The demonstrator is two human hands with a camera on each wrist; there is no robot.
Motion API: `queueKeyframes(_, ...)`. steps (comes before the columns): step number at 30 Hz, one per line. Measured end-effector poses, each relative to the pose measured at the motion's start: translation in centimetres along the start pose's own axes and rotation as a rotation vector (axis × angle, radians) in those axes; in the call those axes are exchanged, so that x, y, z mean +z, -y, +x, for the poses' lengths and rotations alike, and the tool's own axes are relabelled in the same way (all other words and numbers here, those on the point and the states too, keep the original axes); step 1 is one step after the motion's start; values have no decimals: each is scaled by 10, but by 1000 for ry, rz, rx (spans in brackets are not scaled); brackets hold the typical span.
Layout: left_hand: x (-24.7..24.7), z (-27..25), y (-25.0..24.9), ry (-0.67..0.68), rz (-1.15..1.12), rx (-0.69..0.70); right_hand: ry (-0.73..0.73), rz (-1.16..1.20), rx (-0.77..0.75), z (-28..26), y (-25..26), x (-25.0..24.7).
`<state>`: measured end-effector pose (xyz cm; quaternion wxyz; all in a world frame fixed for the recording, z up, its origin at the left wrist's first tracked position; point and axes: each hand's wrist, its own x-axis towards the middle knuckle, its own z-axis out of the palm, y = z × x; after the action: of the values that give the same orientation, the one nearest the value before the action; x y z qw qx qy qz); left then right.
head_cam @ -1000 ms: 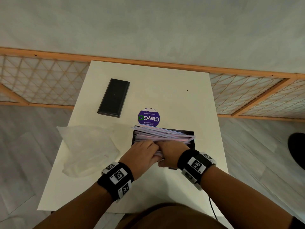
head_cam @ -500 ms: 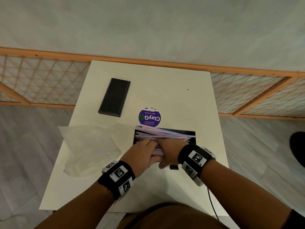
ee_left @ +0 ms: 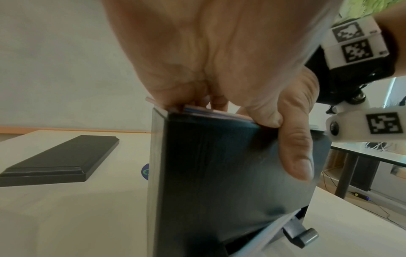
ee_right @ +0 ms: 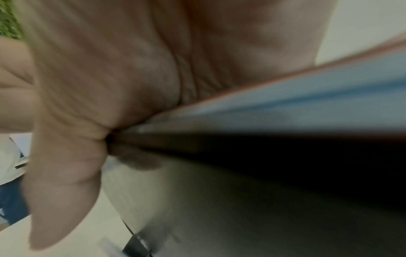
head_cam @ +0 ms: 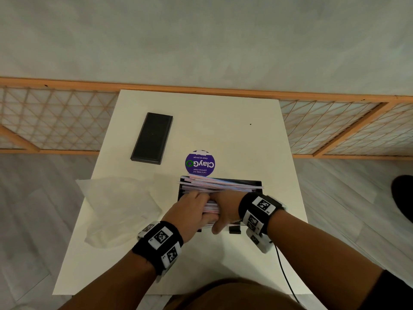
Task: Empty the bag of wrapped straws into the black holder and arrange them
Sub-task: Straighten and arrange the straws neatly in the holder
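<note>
The black holder (head_cam: 253, 182) stands on the white table (head_cam: 223, 121), its dark front wall (ee_left: 219, 173) filling the left wrist view. Wrapped straws (head_cam: 223, 185) in pink and blue paper lie piled across its top, their right ends sticking past the rim. My left hand (head_cam: 192, 206) curls its fingers over the near straws (ee_left: 197, 111), thumb (ee_left: 296, 153) down the outside wall. My right hand (head_cam: 225, 209) meets it from the right and grips the same bundle, which runs out of its palm (ee_right: 110, 69) as blurred straws (ee_right: 307, 100). The fingertips are hidden.
The emptied clear plastic bag (head_cam: 120, 209) lies crumpled left of the holder. A flat black lid (head_cam: 152, 138) rests farther back left, and a purple round sticker (head_cam: 200, 163) sits just behind the holder. A black cable (head_cam: 283, 271) trails off the near right edge.
Both hands stay on the near straws and have shifted only slightly. The bag and the lid have not moved.
</note>
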<state>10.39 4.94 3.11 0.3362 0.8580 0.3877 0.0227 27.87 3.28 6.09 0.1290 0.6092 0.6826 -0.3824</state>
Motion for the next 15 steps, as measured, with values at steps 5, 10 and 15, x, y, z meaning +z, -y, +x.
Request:
queueKeyframes(5, -1, 2, -3, -4, 5, -44, -88, -220, 4, -8, 5, -5)
queueKeyframes(10, -1, 3, -3, 7, -10, -50, -171, -203, -56, -29, 4, -14)
queueKeyframes(15, -6, -3, -8, -63, 177, -19, -291, -248, -98, -56, 2, -16)
